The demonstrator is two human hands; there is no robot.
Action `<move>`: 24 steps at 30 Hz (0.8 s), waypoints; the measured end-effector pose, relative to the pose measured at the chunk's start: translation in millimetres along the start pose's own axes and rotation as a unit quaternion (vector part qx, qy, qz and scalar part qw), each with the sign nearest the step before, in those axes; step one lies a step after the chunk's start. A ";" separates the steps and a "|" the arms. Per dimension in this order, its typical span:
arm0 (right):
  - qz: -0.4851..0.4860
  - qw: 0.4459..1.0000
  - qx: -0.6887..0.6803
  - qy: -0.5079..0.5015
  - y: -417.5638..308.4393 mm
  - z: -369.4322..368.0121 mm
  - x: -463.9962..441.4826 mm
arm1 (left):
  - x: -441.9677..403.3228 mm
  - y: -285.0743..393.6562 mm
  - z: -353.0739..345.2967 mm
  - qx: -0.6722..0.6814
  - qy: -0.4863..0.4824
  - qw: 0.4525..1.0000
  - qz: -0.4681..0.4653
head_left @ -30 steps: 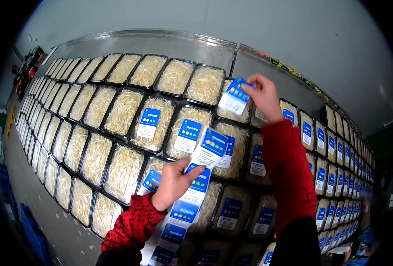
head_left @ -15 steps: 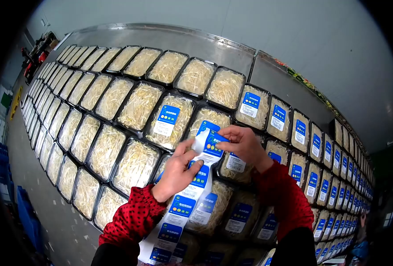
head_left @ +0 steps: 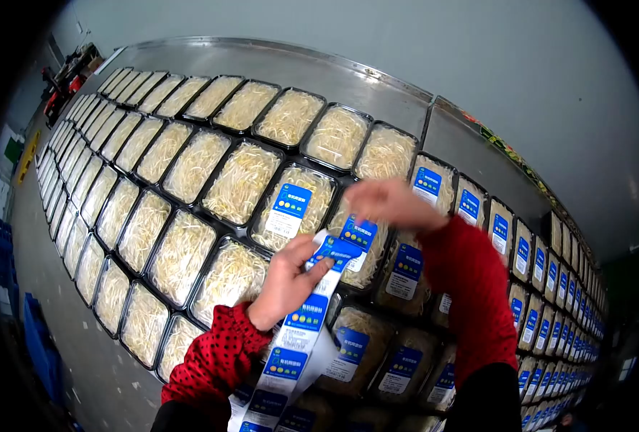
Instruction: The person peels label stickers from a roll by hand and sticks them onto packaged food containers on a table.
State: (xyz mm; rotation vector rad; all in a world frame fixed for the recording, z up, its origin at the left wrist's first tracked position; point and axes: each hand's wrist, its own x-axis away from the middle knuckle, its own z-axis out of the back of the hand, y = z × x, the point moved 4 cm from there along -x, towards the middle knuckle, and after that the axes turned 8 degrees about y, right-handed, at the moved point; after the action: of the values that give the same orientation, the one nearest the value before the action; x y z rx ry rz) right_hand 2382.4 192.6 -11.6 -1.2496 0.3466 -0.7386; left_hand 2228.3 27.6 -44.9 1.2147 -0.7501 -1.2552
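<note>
My left hand (head_left: 288, 284) is closed on a long strip of blue-and-white labels (head_left: 307, 315), the thumb pressing near its upper end. From there the strip trails down toward my body, over the nearer trays. To its right, my right hand (head_left: 388, 204) hovers over the packed trays, its fingers smeared by motion; whether a label is between them cannot be made out. Just below it lies a clear-topped black tray of bean sprouts (head_left: 363, 265) with a blue label on top. Left of that sits another labelled sprout tray (head_left: 293, 209).
Rows of sprout trays cover the metal table (head_left: 262, 61). Those on the left, such as one unlabelled tray (head_left: 242, 180), have bare tops; many on the right carry labels. Behind the table rises a grey wall (head_left: 492, 65). Blue crates (head_left: 42, 353) stand at the lower left.
My right hand has come off the strip's upper end and moved up and slightly right. My left hand still grips the strip. The view has shifted slightly.
</note>
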 end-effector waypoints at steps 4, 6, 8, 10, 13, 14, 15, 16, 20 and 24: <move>-0.024 0.996 -0.090 0.012 34.7 -53.2 31.4 | -12.5 -10.0 -1.3 0.015 0.006 1.000 0.023; -0.005 0.997 -0.053 0.050 35.1 -56.9 42.9 | -8.9 -14.3 -6.1 0.044 0.017 0.999 0.026; -0.013 0.989 -0.115 0.094 23.0 -58.0 49.9 | -9.4 -6.3 -8.5 0.054 0.013 0.998 0.015; -0.046 0.988 -0.122 0.081 22.5 -50.7 51.1 | -8.4 -6.0 -10.1 0.078 0.001 0.997 0.000; -0.074 0.983 -0.159 0.054 20.5 -47.7 48.5 | -12.0 -3.8 -8.3 0.110 -0.017 0.993 0.025; -0.033 0.983 -0.161 0.082 19.3 -48.8 47.8 | -13.5 -3.5 -6.3 0.109 -0.015 0.994 0.025; 0.007 0.981 -0.163 0.110 18.1 -49.7 48.3 | -14.9 -2.1 -4.4 0.070 -0.009 0.997 0.009; 0.007 0.981 -0.162 0.109 19.7 -53.7 49.5 | -15.5 -1.0 -3.2 0.031 -0.002 0.999 -0.008; 0.074 0.977 -0.066 0.188 10.8 -54.7 50.5 | -10.6 -10.6 -1.7 0.066 0.057 0.991 0.106; 0.077 0.932 0.023 0.355 -15.6 25.6 11.3 | 9.0 -22.1 -4.4 0.012 0.010 0.992 0.122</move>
State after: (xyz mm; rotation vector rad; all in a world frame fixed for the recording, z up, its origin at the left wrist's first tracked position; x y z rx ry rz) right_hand 2401.3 201.6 12.6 -0.8614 1.0001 -1.0421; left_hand 2227.9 22.7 -68.7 1.1158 -0.8722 -1.0335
